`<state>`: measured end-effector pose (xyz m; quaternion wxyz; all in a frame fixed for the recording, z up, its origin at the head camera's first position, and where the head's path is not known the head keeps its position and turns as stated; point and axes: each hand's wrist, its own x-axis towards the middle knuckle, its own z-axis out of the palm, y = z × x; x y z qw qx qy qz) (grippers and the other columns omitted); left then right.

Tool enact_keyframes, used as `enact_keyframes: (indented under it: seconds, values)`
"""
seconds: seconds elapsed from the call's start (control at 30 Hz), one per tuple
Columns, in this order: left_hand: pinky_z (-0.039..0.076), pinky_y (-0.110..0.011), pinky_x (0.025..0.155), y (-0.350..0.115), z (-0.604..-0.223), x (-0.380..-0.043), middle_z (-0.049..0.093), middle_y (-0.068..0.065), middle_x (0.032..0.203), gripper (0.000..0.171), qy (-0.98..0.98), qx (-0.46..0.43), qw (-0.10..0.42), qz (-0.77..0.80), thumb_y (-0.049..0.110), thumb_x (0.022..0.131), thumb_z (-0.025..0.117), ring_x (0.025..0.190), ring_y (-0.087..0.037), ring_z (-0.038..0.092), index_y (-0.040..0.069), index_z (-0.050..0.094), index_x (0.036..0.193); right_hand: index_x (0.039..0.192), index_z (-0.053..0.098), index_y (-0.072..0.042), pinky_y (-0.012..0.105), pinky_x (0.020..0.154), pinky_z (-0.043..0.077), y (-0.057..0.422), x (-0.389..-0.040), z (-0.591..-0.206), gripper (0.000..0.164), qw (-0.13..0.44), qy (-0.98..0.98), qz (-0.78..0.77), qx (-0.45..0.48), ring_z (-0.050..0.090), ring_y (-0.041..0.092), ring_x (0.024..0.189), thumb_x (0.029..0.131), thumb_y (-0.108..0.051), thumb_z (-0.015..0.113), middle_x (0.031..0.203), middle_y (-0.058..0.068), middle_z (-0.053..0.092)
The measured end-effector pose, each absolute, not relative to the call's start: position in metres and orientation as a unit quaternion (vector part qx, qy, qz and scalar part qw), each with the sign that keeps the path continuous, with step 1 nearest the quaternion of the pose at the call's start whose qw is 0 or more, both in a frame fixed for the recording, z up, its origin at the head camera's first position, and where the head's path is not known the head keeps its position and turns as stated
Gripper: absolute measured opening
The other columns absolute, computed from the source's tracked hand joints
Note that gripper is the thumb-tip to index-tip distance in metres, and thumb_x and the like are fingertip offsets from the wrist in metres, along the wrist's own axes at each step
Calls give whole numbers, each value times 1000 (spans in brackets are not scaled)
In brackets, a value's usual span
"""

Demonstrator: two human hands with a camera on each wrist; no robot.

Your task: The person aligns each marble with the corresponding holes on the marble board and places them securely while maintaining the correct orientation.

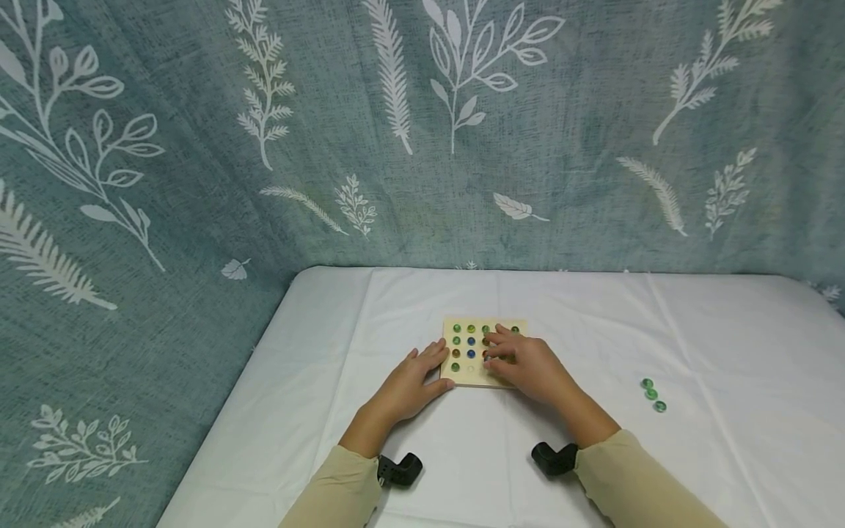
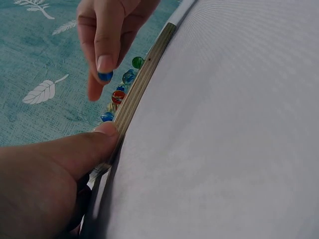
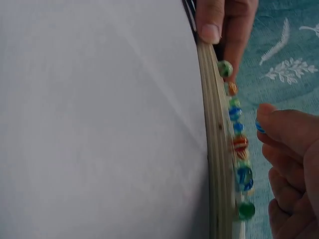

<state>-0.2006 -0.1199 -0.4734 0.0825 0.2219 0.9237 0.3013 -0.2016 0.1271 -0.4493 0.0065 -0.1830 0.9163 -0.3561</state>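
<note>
A square wooden board [image 1: 464, 379] lies on the table with rows of glass marbles in its hollows, mostly green, with blue and amber ones. My left hand [image 1: 411, 386] holds the board's near left corner, thumb against the front edge and fingers along the left side. Over the board's right part, my right hand [image 1: 536, 369] pinches a blue marble [image 2: 105, 76] between thumb and fingertips. In the right wrist view that blue marble [image 3: 259, 126] is held above the seated marbles. The right hand hides part of the board in the head view.
Three loose green marbles [image 1: 651, 394] lie on the white cloth [image 1: 594, 315] to the right of the board. A blue-green leaf-patterned curtain [image 1: 422, 205] stands behind the table and along its left side.
</note>
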Motion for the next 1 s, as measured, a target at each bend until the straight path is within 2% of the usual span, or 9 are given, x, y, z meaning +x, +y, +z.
enact_keyframes:
  seconds: [0.33,0.7,1.0]
  values:
    - [15,-38,126,-120,-472,-201,29,3,161,66,924,227,85,294,40,96,62,149,-14,25,13,40,152,100,79,-11,61,113,35,105,-203,-448,18,18,935,-290,-204,36,34,143,88,-24,74,144,9,54]
    - [14,-38,126,-120,-473,-201,28,4,161,67,925,228,85,291,41,96,62,149,-14,25,13,39,152,100,79,-11,70,107,34,95,-202,-448,20,24,949,-250,-191,35,34,144,86,-25,77,147,9,51]
    - [14,-37,126,-121,-473,-202,28,4,161,67,925,229,85,290,41,96,62,149,-14,25,13,39,152,101,79,-10,65,109,37,93,-204,-448,21,15,950,-242,-197,36,34,144,84,-23,79,146,9,53]
